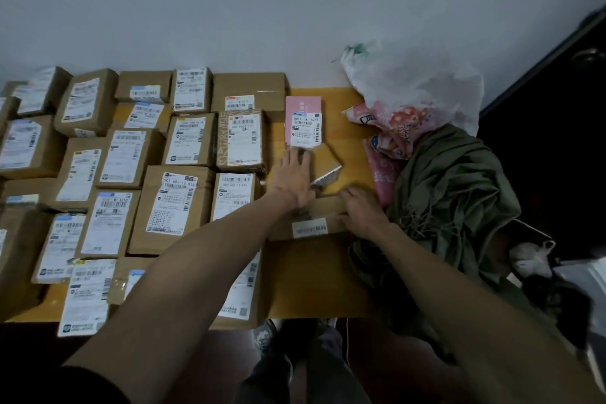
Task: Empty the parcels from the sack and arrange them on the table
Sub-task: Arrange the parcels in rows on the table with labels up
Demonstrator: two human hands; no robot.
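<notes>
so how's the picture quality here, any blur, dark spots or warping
Head view: dim throughout, the floor and right side nearly black; wide-angle stretch leans the left-edge parcels outward; far labels too soft to read; the left hand slightly blurred.

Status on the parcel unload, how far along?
Mostly done: rows of labelled parcels cover the left of the table. In hand: left hand presses a small brown box next to the pink box; right hand touches a flat parcel. Left: seat those two; whether the green cloth hides more isn't visible.

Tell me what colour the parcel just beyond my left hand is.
The parcel is pink with a white shipping label, clearest in the head view.
</notes>
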